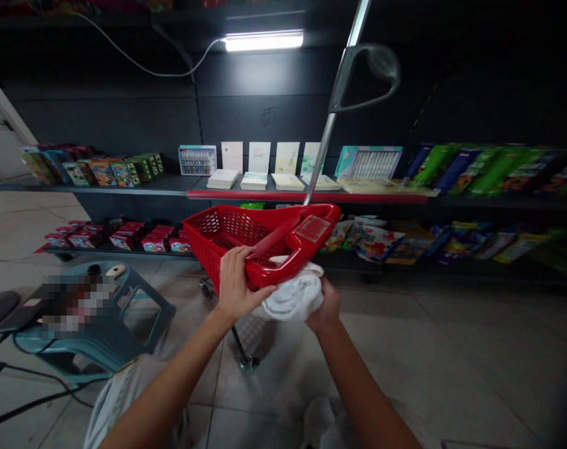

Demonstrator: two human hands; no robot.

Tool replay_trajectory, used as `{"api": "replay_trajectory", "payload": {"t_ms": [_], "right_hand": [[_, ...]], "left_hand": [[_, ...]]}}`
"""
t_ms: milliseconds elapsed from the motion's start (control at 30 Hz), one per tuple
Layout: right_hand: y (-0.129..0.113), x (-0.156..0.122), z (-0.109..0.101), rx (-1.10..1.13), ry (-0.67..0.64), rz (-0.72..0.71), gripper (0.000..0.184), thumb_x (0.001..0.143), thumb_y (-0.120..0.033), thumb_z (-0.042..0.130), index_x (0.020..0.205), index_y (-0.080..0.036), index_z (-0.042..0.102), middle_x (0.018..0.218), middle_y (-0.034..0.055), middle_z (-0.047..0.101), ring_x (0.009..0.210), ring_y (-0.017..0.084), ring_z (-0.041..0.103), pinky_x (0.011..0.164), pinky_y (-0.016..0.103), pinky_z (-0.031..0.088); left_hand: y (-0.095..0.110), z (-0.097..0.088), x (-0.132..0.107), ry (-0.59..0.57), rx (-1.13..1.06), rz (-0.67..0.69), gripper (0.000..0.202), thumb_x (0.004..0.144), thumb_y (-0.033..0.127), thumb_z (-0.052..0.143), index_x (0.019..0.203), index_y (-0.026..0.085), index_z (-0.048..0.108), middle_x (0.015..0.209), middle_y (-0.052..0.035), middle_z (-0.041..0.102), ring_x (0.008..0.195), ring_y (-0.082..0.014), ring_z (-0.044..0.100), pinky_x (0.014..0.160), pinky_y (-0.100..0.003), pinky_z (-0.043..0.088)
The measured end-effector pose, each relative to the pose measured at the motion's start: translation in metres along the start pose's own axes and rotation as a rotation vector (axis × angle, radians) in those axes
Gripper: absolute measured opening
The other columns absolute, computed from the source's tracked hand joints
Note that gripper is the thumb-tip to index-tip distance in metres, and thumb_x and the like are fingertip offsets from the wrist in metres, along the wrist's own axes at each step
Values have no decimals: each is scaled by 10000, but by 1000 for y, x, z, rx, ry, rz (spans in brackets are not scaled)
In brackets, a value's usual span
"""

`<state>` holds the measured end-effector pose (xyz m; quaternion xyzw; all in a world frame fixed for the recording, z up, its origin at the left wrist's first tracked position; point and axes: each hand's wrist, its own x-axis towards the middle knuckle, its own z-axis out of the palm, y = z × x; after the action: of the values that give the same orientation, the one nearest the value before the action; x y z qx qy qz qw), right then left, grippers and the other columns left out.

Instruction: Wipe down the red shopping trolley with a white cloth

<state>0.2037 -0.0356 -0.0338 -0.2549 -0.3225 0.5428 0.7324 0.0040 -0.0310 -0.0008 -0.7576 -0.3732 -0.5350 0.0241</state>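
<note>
A small red plastic shopping cart [264, 272] with perforated basket walls stands in front of me, its solid red handle end turned my way. My left hand [236, 284] is closed on the near edge of the cart, fingers over the rim and thumb stretched along below the handle. A bunched white cloth [293, 295] lies against the underside of that handle. My right hand [326, 305] grips the cloth from the right; its fingertips are partly hidden behind the fabric. From the cart rises a metal pole [324, 140] bearing a grey loop handle [342, 84].
Behind the cart, a dark shelf [168, 183] holds boxes, pen sets and cards; snack bags [377, 242] lie on the level below. At left stands a blue-grey stool [143, 280] with blurred items and cables. A lit tube lamp [264, 41] hangs above.
</note>
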Motion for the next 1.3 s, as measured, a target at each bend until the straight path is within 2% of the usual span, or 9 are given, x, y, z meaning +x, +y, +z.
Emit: {"api": "replay_trajectory", "payload": {"t_ms": [100,200,333,467,633,733,867,1100,1300], "right_hand": [[-16,5,-8,26,214,-203,291,761,-337,602,983,-231,758,974,12,784,979,233,749,958,415,598],[-26,2,-7,-226,299,-536,374,785,-309,602,1125,-234,738,1095,32,767,1081,254,724,992,425,571],[-29,-14,8,-837,-88,-863,453,861,-449,614,1239,-228,728,1326,125,676,1289,358,616,1100,535,495],[-31,-28,31,-1085,-321,-1097,495,877,-453,654,1337,-277,701,1421,122,586,1333,362,577,1185,587,412],[-41,-25,34,-1151,-382,-1076,443,872,-294,668,1311,-313,727,1299,81,674,1247,313,638,1166,530,464],[-47,-9,21,-1156,-297,-961,392,895,-295,618,1261,-336,750,1302,64,692,1309,323,602,1181,516,443],[-55,26,4,-1141,-148,-870,334,897,-322,617,1202,-283,749,1275,92,715,1273,329,621,1141,499,465],[-73,87,-20,-1203,-9,-795,272,889,-370,573,1035,-196,723,1093,133,758,1045,314,693,988,465,527],[-71,99,-29,-1234,118,-778,316,898,-404,549,1040,-177,717,1068,142,749,1025,308,685,963,454,519]], "left_hand": [[1,0,0,-13,-8,-1,698,806,784,658,1195,212,567,1243,-131,643,1210,-315,574,1080,-496,426],[3,2,2,-37,-13,-12,674,780,758,709,1158,218,567,1231,-123,649,1203,-312,574,1079,-495,429],[4,8,3,-31,-8,-25,615,773,694,729,1139,222,578,1211,-119,657,1188,-314,570,1057,-493,437],[-2,9,3,6,-40,-70,382,875,583,599,1034,235,599,1066,-85,679,1061,-280,590,963,-452,452],[-11,-4,7,23,-170,-147,410,1004,529,368,854,249,629,851,-37,669,883,-237,576,850,-404,431],[-10,-10,9,100,-206,-208,514,1034,542,289,782,249,629,787,-34,654,844,-235,565,838,-407,415],[-8,-15,11,214,-209,-265,511,1006,566,362,662,248,566,682,-23,601,775,-231,547,810,-411,407],[-16,-31,10,232,-260,-275,429,940,479,436,591,243,514,629,-23,560,721,-224,526,765,-413,405],[-28,-40,6,233,-320,-283,325,867,369,473,573,237,522,620,-21,554,727,-219,519,769,-403,399]]}}
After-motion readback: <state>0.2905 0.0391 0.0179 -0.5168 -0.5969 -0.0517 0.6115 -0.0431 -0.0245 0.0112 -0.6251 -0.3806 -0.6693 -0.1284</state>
